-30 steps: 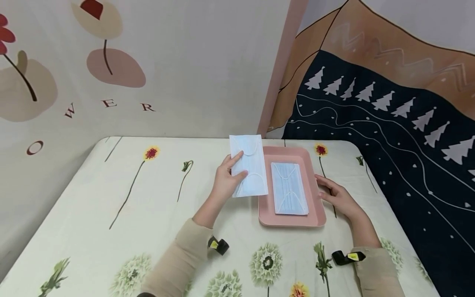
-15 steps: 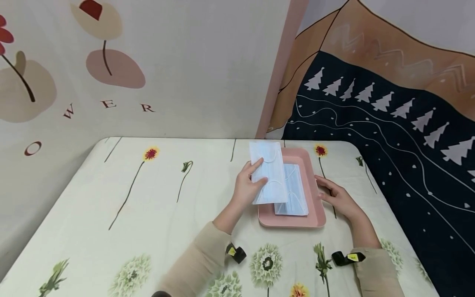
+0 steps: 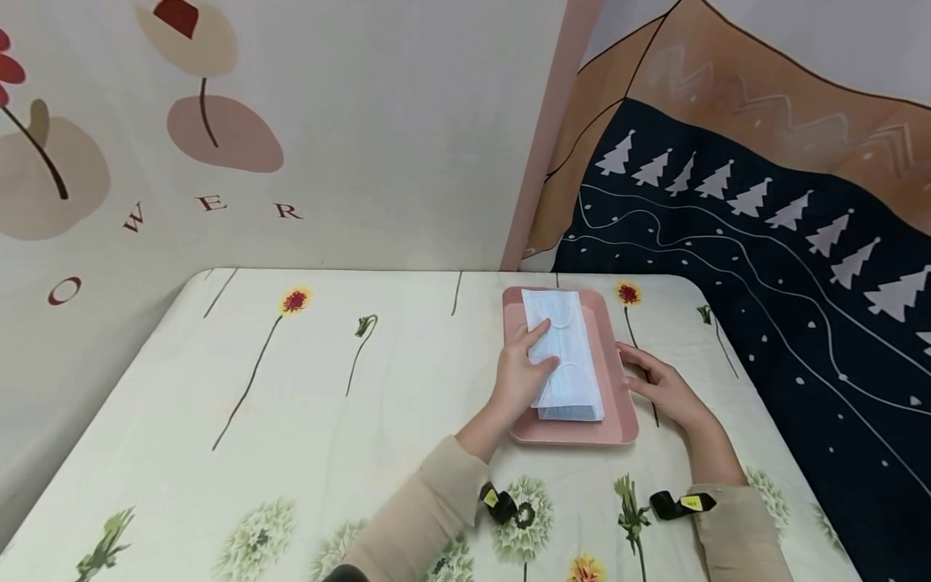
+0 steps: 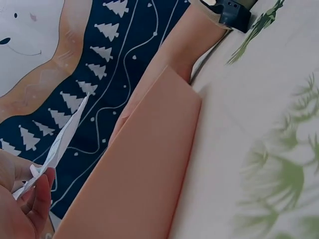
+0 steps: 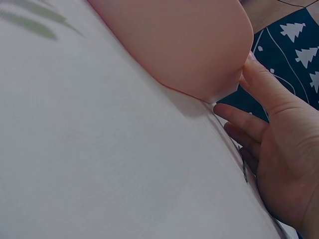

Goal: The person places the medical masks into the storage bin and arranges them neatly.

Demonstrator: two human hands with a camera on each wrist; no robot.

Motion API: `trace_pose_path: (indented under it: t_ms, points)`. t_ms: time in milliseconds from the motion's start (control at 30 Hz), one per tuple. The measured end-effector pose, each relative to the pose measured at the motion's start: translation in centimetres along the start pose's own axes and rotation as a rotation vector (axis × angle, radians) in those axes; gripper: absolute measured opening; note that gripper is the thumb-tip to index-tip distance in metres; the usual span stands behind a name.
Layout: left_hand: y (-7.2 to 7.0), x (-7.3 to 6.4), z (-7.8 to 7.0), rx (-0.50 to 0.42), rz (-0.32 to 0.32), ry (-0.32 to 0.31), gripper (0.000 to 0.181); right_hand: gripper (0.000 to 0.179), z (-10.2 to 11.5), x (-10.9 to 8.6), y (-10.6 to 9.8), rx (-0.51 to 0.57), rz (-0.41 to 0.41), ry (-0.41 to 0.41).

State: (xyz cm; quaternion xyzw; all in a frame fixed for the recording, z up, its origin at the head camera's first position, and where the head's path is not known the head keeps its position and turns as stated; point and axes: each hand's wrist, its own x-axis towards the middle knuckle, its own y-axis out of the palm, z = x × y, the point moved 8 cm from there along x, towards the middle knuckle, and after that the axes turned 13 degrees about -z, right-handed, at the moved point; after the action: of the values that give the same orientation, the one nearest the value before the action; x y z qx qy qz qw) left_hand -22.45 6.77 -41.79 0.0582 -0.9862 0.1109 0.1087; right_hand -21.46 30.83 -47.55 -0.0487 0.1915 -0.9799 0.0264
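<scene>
A light blue pleated face mask (image 3: 569, 343) with white ear loops is pinched by its left edge in my left hand (image 3: 521, 373), above the pink tray (image 3: 620, 424). Below it, another blue face mask (image 3: 573, 413) lies in the tray; only its near end shows, the rest is covered. The left wrist view has the held mask (image 4: 65, 137) edge-on, between thumb and fingers, above the tray wall (image 4: 134, 164). At the tray's right side is my right hand (image 3: 665, 390), fingers loosely extended, thumb tip right at the tray wall (image 5: 189, 45) in the right wrist view.
A white cloth (image 3: 305, 420) printed with flowers covers the table. Behind stands a pale wall (image 3: 393, 145), and a dark printed cloth (image 3: 785, 323) with white trees hangs along the right. Each wrist carries a black camera (image 3: 500, 503).
My left hand has carried the held mask right, from beside the tray to over the mask inside it, and slightly nearer me. The right hand stays at the tray's right side.
</scene>
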Motion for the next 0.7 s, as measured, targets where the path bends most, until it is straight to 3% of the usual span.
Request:
trace_pose_path:
  t_ms: [333, 700]
  points:
    - [2.2, -0.6, 0.5, 0.108, 0.062, 0.026, 0.059, 0.063, 0.0, 0.1, 0.0, 0.008, 0.003, 0.013]
    - [2.8, -0.6, 1.1, 0.231, 0.077, 0.024, 0.057, 0.063, 0.1, 0.0, 0.1, 0.018, 0.005, -0.004]
